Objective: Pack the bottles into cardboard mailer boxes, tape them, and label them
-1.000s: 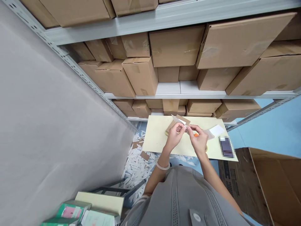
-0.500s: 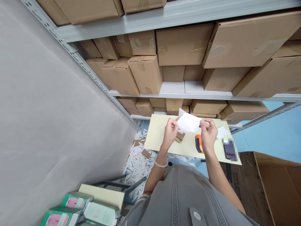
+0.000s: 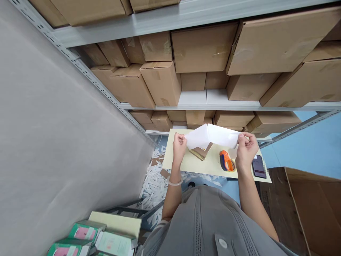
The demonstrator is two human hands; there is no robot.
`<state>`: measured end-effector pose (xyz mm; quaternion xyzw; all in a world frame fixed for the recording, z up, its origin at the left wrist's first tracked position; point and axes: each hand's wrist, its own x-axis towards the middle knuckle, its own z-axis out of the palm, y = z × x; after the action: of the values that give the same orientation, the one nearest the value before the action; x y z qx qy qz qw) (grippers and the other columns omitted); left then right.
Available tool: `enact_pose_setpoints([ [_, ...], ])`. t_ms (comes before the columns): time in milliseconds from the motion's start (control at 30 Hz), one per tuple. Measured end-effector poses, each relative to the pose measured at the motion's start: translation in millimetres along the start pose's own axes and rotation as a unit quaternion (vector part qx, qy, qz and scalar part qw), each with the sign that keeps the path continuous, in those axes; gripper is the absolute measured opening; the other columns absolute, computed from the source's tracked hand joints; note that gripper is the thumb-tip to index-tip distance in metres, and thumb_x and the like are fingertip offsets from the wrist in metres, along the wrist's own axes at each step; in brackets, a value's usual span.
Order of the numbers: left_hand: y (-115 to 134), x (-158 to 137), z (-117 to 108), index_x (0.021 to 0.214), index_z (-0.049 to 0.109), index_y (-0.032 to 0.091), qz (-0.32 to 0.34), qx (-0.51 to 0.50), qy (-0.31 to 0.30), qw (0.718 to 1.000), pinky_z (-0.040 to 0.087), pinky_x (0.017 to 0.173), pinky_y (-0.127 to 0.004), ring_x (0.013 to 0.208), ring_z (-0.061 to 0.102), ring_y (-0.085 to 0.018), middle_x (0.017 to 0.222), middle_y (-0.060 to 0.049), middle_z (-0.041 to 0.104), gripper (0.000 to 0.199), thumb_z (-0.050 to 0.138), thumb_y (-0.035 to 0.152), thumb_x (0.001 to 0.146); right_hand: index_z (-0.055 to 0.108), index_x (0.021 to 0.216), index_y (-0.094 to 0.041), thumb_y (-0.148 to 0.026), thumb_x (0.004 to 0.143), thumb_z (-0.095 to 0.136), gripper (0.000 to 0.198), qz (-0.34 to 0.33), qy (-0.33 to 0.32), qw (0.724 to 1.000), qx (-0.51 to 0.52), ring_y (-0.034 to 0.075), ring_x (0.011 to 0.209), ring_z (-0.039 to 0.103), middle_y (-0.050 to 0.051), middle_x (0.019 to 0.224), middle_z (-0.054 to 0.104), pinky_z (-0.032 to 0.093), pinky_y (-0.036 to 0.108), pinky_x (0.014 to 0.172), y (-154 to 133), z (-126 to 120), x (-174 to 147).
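Observation:
Between my two hands a white sheet of paper (image 3: 221, 135) is stretched above the small table. A fold or split runs down near its middle; I cannot tell whether it is one piece or two. My left hand (image 3: 179, 147) pinches the left end, and my right hand (image 3: 245, 151) pinches the right end. Under the sheet lies a small brown cardboard box (image 3: 201, 153), partly covered. An orange and dark blue tape dispenser (image 3: 226, 160) rests on the table, left of my right hand. Beside my right wrist is a phone (image 3: 259, 166).
The pale yellow table (image 3: 173, 161) stands before metal shelves (image 3: 191, 106) stacked with cardboard boxes (image 3: 160, 83). White paper strips (image 3: 153, 179) litter the floor at left. A large open carton (image 3: 289, 206) is at right. Green boxes (image 3: 85, 231) sit lower left, beside a grey wall (image 3: 66, 142).
My hands have moved apart, the left one leftward and the right one rightward. The white sheet between them now spans wider and shows two panels. The view has shifted slightly.

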<state>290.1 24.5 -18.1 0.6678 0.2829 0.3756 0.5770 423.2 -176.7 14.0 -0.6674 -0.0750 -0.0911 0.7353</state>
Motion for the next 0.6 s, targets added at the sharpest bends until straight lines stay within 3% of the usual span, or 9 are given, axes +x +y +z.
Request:
enact_pose_setpoints([
  [133,-17.6,9.7,-44.7,0.077,0.041,0.023,-0.010,0.105,0.090,0.990,0.046,0.075,-0.023,0.075,0.058,-0.012,0.082,0.002,0.057,0.015,0.053,0.015,0.079,0.056,0.090,-0.020,-0.053,0.082,0.065,0.035,-0.013,0.029,0.999,-0.009,0.012,0.055,0.050,-0.003,0.066,0.057,0.038,0.024,0.054,4.7,-5.2,6.5],
  [233,-35.1,11.6,-97.9,0.076,0.039,0.023,-0.059,0.225,0.174,0.957,0.046,0.075,-0.025,0.072,0.058,-0.013,0.076,0.003,0.056,0.017,0.051,0.012,0.079,0.056,0.091,-0.020,-0.051,0.082,0.065,0.034,-0.013,0.038,0.999,-0.006,0.011,0.054,0.050,-0.004,0.066,0.057,0.038,0.025,0.055,8.0,-6.9,8.6],
  [400,-64.9,0.0,-178.3,0.075,0.041,0.023,-0.117,0.335,0.246,0.902,0.046,0.071,-0.028,0.067,0.058,-0.016,0.065,0.004,0.054,0.014,0.051,0.015,0.080,0.056,0.089,-0.020,-0.051,0.080,0.067,0.035,0.004,0.006,1.000,0.014,0.012,0.057,0.053,-0.002,0.068,0.060,0.040,0.025,0.057,11.4,2.3,4.7],
  [500,-79.6,-5.9,-203.0,0.071,0.043,0.023,-0.140,0.344,0.265,0.890,0.046,0.069,-0.028,0.067,0.060,-0.018,0.062,0.003,0.055,0.014,0.055,0.018,0.079,0.055,0.089,-0.020,-0.051,0.080,0.067,0.034,0.005,-0.013,1.000,0.026,0.012,0.058,0.053,-0.002,0.070,0.061,0.041,0.025,0.057,10.1,11.3,1.7],
  [600,-89.4,-7.5,-211.2,0.071,0.046,0.022,-0.156,0.336,0.250,0.894,0.047,0.069,-0.029,0.068,0.063,-0.019,0.064,0.002,0.058,0.012,0.056,0.019,0.078,0.055,0.089,-0.020,-0.051,0.080,0.067,0.034,-0.002,-0.021,1.000,0.019,0.012,0.059,0.054,-0.002,0.072,0.061,0.041,0.025,0.058,7.4,17.2,0.1],
])
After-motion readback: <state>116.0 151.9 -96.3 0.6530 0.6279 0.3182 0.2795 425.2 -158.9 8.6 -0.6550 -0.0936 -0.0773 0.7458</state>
